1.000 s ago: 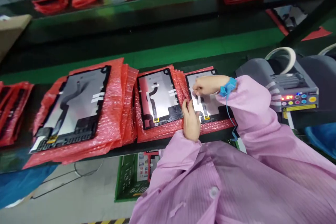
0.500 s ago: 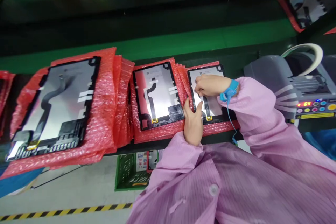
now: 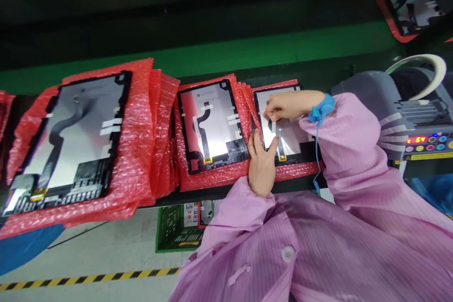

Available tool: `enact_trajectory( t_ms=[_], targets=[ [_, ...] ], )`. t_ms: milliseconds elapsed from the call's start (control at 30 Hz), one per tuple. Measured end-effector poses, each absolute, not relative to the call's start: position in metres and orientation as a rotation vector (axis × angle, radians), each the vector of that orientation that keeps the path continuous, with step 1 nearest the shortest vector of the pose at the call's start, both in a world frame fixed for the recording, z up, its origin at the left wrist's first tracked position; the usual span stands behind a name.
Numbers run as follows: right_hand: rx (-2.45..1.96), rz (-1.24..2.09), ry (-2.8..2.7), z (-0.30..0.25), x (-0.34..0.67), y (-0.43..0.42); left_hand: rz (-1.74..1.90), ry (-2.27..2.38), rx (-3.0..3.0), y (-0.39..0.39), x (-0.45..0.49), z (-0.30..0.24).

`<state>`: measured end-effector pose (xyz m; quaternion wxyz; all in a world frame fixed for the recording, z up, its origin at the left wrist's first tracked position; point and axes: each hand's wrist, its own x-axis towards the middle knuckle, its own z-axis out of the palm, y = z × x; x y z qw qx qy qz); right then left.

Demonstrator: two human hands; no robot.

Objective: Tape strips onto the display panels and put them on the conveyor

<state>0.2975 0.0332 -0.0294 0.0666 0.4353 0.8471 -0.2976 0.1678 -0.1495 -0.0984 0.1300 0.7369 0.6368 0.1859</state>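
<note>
Three flat display panels lie back-up on red bubble-wrap sheets along the bench edge. My right hand (image 3: 283, 105), with a blue wrist strap, pinches a small white strip of tape (image 3: 273, 125) over the rightmost panel (image 3: 293, 134). My left hand (image 3: 261, 163) lies on the lower left edge of that panel, thumb and fingers spread on its surface. The middle panel (image 3: 211, 125) and the large left panel (image 3: 71, 134) each show a black flex cable and white tape strips.
A grey tape dispenser machine (image 3: 406, 118) with a tape roll and lit buttons stands at the right. A green conveyor strip (image 3: 226, 56) runs behind the panels. Below the bench is a green crate (image 3: 177, 229) and a yellow-black floor line.
The view has tilted down and shifted slightly. My right hand has moved a little up the rightmost panel with the tape strip; my left hand stays on the panel's edge.
</note>
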Motion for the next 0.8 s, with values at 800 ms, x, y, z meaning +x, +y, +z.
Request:
enact_trajectory(
  t_ms=[800],
  targets=[
    [1.082, -0.373, 2.525, -0.026, 0.277, 0.010, 0.321, 1.751, 2.528, -0.148, 0.169, -0.095]
  ],
)
